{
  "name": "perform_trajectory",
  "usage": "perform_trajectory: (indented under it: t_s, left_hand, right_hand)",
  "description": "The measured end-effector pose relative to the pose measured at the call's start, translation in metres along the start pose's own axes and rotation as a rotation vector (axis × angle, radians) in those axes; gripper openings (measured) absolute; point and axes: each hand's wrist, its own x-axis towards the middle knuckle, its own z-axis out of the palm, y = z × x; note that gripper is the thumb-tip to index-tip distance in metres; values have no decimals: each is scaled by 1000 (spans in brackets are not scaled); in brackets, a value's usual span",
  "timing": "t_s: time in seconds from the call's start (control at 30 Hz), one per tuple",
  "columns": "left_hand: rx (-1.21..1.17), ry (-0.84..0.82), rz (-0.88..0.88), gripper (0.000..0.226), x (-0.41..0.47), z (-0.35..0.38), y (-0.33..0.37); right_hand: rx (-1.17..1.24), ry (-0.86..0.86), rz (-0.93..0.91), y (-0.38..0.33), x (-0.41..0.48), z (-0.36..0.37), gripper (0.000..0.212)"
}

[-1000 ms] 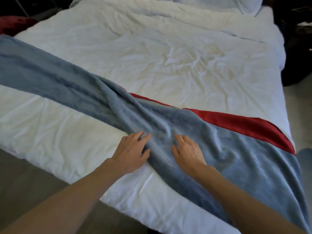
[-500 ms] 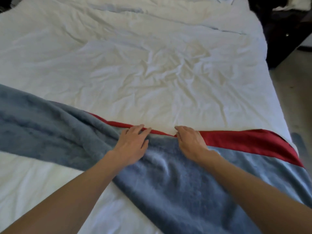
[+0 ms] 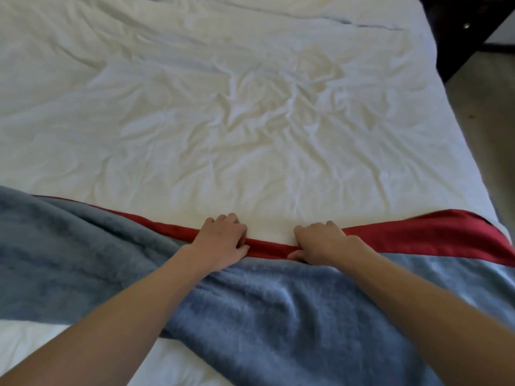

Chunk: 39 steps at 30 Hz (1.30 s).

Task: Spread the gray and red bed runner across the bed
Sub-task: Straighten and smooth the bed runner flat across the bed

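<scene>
At the near edge of the bed (image 3: 250,107), a bit of white cover (image 3: 33,346) is seen by the near left corner. Over it the runner (image 3: 264,316) is laid, gray and fuzzy, with soft bumps and folds in it. It is stretched from the left edge to the right edge of the bed, and it is bunched up more on the left. Two bare arms are reached out over the gray part.

Along the far side of the runner a red strip (image 3: 418,238) is seen, wide by the right edge and thin toward the left. The left hand (image 3: 223,242) is curled shut on this red strip, knuckles up. The right hand (image 3: 320,242) is curled shut on it too, just beside the left one, with a small gap between them.

Past the hands, the white cover is left bare and full of wrinkles. By the far right corner, dark furniture (image 3: 459,32) is seen on the floor (image 3: 490,107).
</scene>
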Motion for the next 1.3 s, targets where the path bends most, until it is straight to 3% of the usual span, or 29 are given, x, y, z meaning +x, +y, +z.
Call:
perform_trajectory:
  t_s: [0.1,0.17,0.3,0.43,0.6,0.73,0.83,0.97,1.1,1.2,1.3]
  left_hand:
    - [38,-11,61,33,6,5,1]
    - [64,-18,92,39,7,9,1]
    - [79,-19,131,27,10,4,-3]
    - [-147,37,93,18,19,-15,-7]
    - [-189,115,61,19,42,-35,-16]
    - [-178,44,31,22,53,-31,-18]
    - [-98,-2,86,27,50,-25,-20]
    - [25,-3,174,26,46,-17,-20]
    - [-116,-16,136,24,44,-19,-18]
    - [-297,-4,92,27,43,-20,-14]
    - [-278,-5,129,44,41,-18,-9]
  right_hand:
    - [78,-172,39,2,1,1,46]
    - [157,-179,27,4,2,1,43]
    - [264,27,-20,9,-1,-3,32]
    - [377,280,-1,17,2,-18,27]
    - [374,398,32,19,22,-31,25]
    - [257,492,61,13,34,-17,21]
    - [147,479,21,10,28,2,8]
    - [217,507,-33,13,13,22,18]
    - [290,556,29,25,14,15,30]
    - [330,477,25,30,20,8,18]
    - [369,395,-11,25,25,2,37]
